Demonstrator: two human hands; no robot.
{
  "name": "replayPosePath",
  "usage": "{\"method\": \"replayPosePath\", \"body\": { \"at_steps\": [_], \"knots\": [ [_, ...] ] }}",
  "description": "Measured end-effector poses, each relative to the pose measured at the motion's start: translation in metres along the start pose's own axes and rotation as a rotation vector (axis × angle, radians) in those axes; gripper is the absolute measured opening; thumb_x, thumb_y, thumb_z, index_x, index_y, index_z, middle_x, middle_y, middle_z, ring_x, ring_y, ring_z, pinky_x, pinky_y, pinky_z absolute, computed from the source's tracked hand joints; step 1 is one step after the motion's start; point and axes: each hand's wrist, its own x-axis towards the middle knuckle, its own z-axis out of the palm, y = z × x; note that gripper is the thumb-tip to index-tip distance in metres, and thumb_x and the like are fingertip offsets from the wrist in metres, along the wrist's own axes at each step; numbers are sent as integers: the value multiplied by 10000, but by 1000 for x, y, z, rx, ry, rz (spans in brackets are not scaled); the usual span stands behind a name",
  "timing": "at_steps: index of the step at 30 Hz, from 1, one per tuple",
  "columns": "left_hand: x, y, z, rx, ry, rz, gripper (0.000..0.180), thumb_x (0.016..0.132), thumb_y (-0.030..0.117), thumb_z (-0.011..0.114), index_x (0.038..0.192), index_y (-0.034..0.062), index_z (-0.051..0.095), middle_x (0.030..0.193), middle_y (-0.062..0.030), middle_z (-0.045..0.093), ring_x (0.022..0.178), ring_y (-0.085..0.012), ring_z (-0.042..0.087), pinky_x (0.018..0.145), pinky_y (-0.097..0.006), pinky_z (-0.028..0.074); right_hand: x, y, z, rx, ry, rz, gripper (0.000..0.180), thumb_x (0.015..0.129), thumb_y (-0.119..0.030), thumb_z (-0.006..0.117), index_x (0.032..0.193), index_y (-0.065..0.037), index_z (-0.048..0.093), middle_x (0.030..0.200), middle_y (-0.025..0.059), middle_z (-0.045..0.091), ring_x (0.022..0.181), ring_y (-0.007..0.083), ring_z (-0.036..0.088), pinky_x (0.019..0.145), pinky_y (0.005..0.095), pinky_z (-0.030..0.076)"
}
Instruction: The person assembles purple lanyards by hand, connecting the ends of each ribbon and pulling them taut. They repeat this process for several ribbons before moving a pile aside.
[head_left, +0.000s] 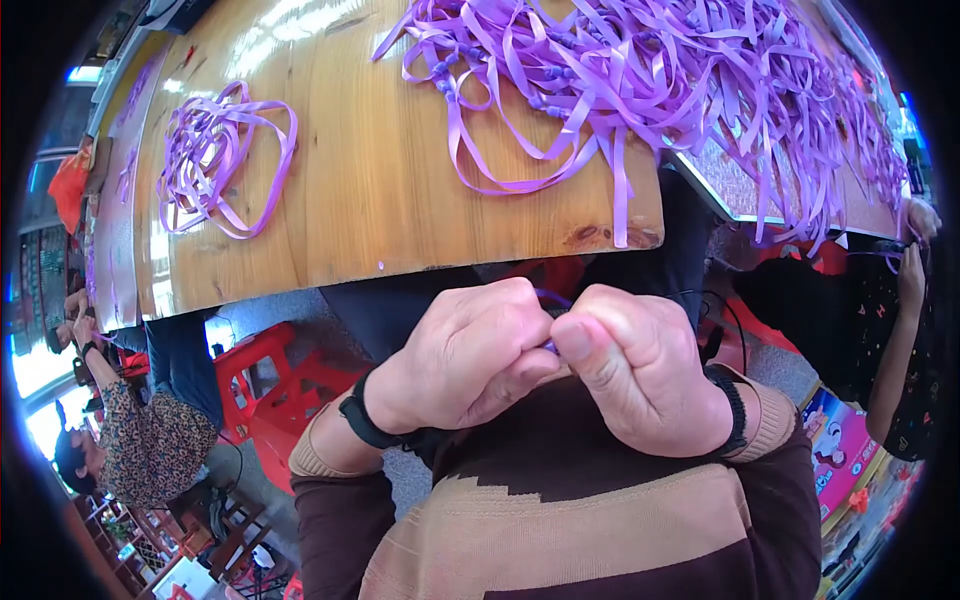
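In front of my body, just off the near edge of the wooden table [360, 180], my two fists meet. My left hand [465, 350] is closed, its thumb pressed against the curled fingers. Close beside it, my right hand [650, 375] is closed too, thumb folded over. A short bit of purple ribbon [553, 297] shows between them, pinched by both; the fingers hide the rest. Across the table's right side spreads a large tangled heap of purple ribbons [640, 90], some with small darker purple knots or beads. A smaller loose bundle of purple ribbon [215, 160] lies to the left.
Red plastic stools [265, 385] stand below the table at left. A person in a patterned top [150, 440] sits at far left, another in dark clothing [850, 300] at far right. Ribbons hang over a metallic-looking surface [735, 185]. A pink and purple box [835, 460] is lower right.
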Motion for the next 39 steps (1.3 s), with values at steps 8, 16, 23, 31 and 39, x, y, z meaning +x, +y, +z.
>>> {"method": "replayPosePath", "body": {
  "at_steps": [8,16,23,31,39],
  "knots": [
    [-8,5,12,-202,161,-149,276,885,228,455,832,-37,512,632,-101,436,494,-217,400,425,-304,308,-1,4,3,-70,70,-67,157,897,-106,473,792,7,505,630,92,478,484,226,462,446,298,349],
    [-3,0,2,64,33,33,138,784,72,586,752,12,466,608,-74,423,469,-226,399,400,-322,325,-4,4,2,-126,69,-93,172,890,-106,483,769,13,508,619,98,480,478,242,453,440,306,338],
    [8,2,-18,439,-216,158,227,814,200,578,816,-15,505,659,-113,480,489,-261,466,416,-342,377,-1,-5,1,232,-39,224,310,942,-183,407,710,8,480,603,27,419,533,100,390,495,239,322],
    [-2,12,7,-278,158,-354,269,897,242,476,854,-21,517,730,-106,503,573,-191,456,524,-273,368,1,-2,1,77,68,132,312,939,-205,414,719,6,482,605,43,438,513,114,410,485,246,331],
    [-8,10,19,-284,266,-357,246,903,219,451,823,-8,501,685,-99,464,563,-192,440,508,-277,353,1,4,4,-98,118,-4,274,923,-161,441,714,9,493,596,69,445,486,174,439,454,275,337]
  ]
}}
